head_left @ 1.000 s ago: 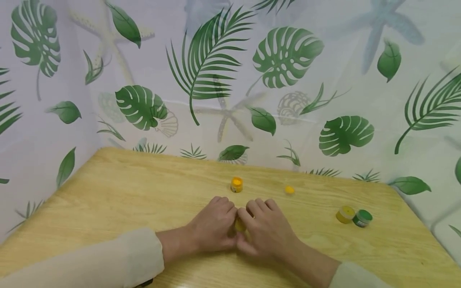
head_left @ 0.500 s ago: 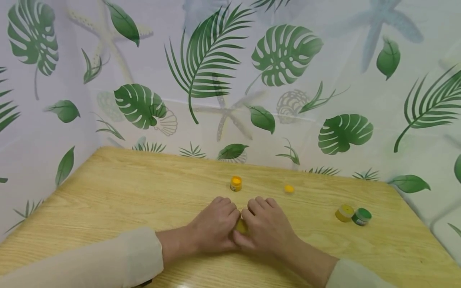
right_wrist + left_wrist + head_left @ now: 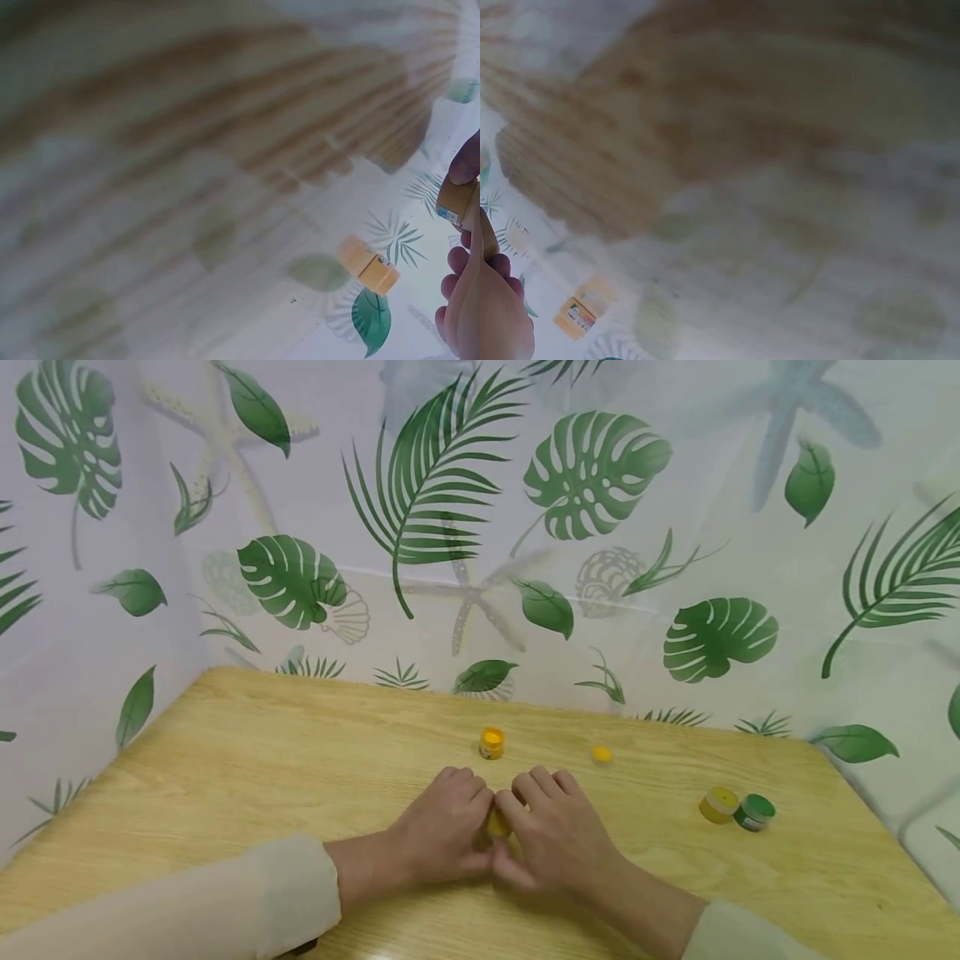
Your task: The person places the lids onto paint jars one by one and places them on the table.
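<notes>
One round orange plastic pot (image 3: 492, 745) is open; left hand (image 3: 446, 827) and right hand (image 3: 558, 835) curl round a yellow pot (image 3: 498, 824), maybe unopened.

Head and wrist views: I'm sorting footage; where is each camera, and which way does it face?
Head: worn on the head, facing forward and down at the table; left hand, right hand and sleeves show.
Left wrist: on that wrist, facing the patterned backdrop, apparently upside down; left hand at left edge.
Right wrist: on that wrist, facing likewise; right hand and held jar at right edge.
Shared: both wrist views include the orange jar.
</notes>
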Motion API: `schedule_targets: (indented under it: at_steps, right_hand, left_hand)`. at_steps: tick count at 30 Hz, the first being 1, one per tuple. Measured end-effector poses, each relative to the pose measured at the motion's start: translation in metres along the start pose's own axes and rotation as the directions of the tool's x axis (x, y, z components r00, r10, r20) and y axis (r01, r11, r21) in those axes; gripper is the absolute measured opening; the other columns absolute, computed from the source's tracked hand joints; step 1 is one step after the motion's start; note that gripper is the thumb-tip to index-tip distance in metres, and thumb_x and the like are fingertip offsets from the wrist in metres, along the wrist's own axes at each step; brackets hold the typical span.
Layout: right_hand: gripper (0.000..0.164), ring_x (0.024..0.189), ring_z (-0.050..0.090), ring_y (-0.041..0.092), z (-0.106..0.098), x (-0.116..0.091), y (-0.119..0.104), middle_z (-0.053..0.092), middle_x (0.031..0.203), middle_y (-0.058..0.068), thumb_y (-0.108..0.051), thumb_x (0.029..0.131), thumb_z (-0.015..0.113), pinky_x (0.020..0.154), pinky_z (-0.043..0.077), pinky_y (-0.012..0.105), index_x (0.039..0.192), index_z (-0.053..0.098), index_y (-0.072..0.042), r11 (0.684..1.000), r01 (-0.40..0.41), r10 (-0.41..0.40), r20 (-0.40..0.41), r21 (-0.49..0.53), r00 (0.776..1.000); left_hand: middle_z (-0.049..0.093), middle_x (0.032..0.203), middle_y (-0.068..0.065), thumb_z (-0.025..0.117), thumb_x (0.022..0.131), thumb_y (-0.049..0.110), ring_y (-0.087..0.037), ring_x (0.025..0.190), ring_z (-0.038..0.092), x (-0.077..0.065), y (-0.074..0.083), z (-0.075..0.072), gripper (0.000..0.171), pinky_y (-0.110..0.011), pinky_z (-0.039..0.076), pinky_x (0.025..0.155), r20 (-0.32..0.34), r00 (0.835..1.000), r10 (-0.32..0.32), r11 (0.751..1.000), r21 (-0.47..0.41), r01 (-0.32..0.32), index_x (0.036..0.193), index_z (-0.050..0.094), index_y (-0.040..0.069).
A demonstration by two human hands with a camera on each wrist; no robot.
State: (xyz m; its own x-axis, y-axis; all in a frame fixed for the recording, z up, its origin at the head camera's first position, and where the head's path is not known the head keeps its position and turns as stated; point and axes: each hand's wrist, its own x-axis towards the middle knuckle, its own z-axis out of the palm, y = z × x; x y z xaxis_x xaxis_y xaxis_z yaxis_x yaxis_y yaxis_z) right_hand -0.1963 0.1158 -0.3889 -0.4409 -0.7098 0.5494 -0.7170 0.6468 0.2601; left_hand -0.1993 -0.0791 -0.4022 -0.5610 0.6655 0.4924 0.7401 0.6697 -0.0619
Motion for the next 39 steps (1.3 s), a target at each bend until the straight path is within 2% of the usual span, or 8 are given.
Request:
schedule_targets:
  at_steps: [12, 15, 19, 22, 27, 29, 35, 39]
  right_hand:
    - [0.034, 0.075, 0.047, 0.020, -0.0009, -0.0007, 0.0007, 0.051, 0.079, 0.000, -0.045, 0.079, 0.053, 0.070, 0.038, 0.034, 0.085, 0.061, -0.013, 1.000, -0.013, 0.014, 0.023, -0.010, 1.000]
    - [0.034, 0.074, 0.046, 0.020, 0.0001, -0.0012, 0.0002, 0.049, 0.076, 0.000, -0.046, 0.080, 0.052, 0.069, 0.037, 0.034, 0.079, 0.059, -0.013, 1.000, -0.006, 0.006, 0.002, -0.007, 1.000]
    - [0.047, 0.069, 0.044, 0.020, 0.0020, -0.0007, 0.0003, 0.045, 0.069, 0.000, -0.048, 0.092, 0.042, 0.067, 0.039, 0.035, 0.061, 0.051, -0.014, 0.999, 0.016, -0.018, -0.054, -0.041, 0.998]
    - [0.054, 0.071, 0.047, 0.022, 0.0018, -0.0005, 0.0009, 0.048, 0.070, 0.001, -0.052, 0.096, 0.035, 0.068, 0.042, 0.037, 0.061, 0.050, -0.013, 0.998, 0.010, -0.014, -0.066, -0.054, 0.998]
    - [0.039, 0.085, 0.051, 0.023, 0.0001, -0.0004, 0.0007, 0.055, 0.087, 0.003, -0.048, 0.083, 0.048, 0.076, 0.043, 0.039, 0.089, 0.063, -0.013, 1.000, -0.002, 0.003, -0.012, 0.007, 1.000]
    - [0.036, 0.088, 0.051, 0.023, 0.0000, 0.0007, 0.0010, 0.055, 0.091, 0.003, -0.043, 0.078, 0.052, 0.078, 0.042, 0.039, 0.093, 0.063, -0.013, 1.000, 0.005, -0.005, 0.004, 0.028, 1.000]
    - [0.030, 0.086, 0.051, 0.023, 0.0005, 0.0013, -0.0009, 0.054, 0.087, 0.002, -0.040, 0.076, 0.052, 0.078, 0.041, 0.039, 0.086, 0.059, -0.013, 1.000, 0.008, -0.008, 0.006, 0.029, 1.000]
    - [0.030, 0.086, 0.051, 0.022, 0.0000, 0.0005, -0.0022, 0.053, 0.086, 0.001, -0.042, 0.077, 0.050, 0.078, 0.040, 0.039, 0.083, 0.057, -0.013, 1.000, -0.004, 0.004, 0.035, 0.009, 0.999]
  left_hand:
    - [0.052, 0.075, 0.006, 0.072, 0.078, 0.046, -0.011, 0.071, 0.042, 0.0014, 0.0019, 0.0018, 0.033, -0.027, 0.041, 0.075, -0.059, 0.998, 0.033, 0.999, 0.012, -0.032, 0.083, 0.062, 0.015]
    - [0.051, 0.073, 0.006, 0.072, 0.078, 0.046, -0.011, 0.070, 0.042, 0.0006, 0.0033, 0.0022, 0.034, -0.028, 0.041, 0.075, -0.056, 0.997, 0.044, 0.999, 0.015, -0.043, 0.082, 0.061, 0.015]
    - [0.052, 0.073, 0.006, 0.074, 0.076, 0.052, -0.011, 0.070, 0.042, -0.0011, 0.0049, 0.0027, 0.040, -0.027, 0.042, 0.075, -0.042, 0.997, 0.064, 0.998, 0.016, -0.063, 0.081, 0.061, 0.015]
    - [0.053, 0.073, 0.006, 0.074, 0.075, 0.055, -0.011, 0.069, 0.043, -0.0018, 0.0045, 0.0037, 0.042, -0.027, 0.042, 0.074, -0.047, 0.996, 0.069, 0.997, 0.020, -0.069, 0.080, 0.060, 0.015]
    - [0.052, 0.072, 0.006, 0.073, 0.075, 0.048, -0.012, 0.068, 0.042, -0.0022, 0.0014, 0.0045, 0.037, -0.028, 0.040, 0.072, -0.065, 0.998, 0.026, 1.000, 0.011, -0.025, 0.080, 0.059, 0.015]
    - [0.052, 0.073, 0.006, 0.072, 0.077, 0.045, -0.012, 0.069, 0.042, -0.0010, -0.0004, 0.0041, 0.034, -0.027, 0.039, 0.072, -0.061, 0.998, 0.017, 1.000, 0.001, -0.017, 0.081, 0.060, 0.014]
    - [0.052, 0.075, 0.006, 0.070, 0.079, 0.044, -0.012, 0.070, 0.042, -0.0014, 0.0011, 0.0052, 0.032, -0.028, 0.040, 0.075, -0.045, 0.998, 0.033, 0.999, -0.012, -0.034, 0.084, 0.061, 0.014]
    - [0.052, 0.074, 0.006, 0.071, 0.079, 0.047, -0.012, 0.070, 0.042, -0.0019, 0.0026, 0.0049, 0.035, -0.028, 0.040, 0.076, -0.041, 0.998, 0.038, 0.999, -0.006, -0.039, 0.084, 0.061, 0.014]
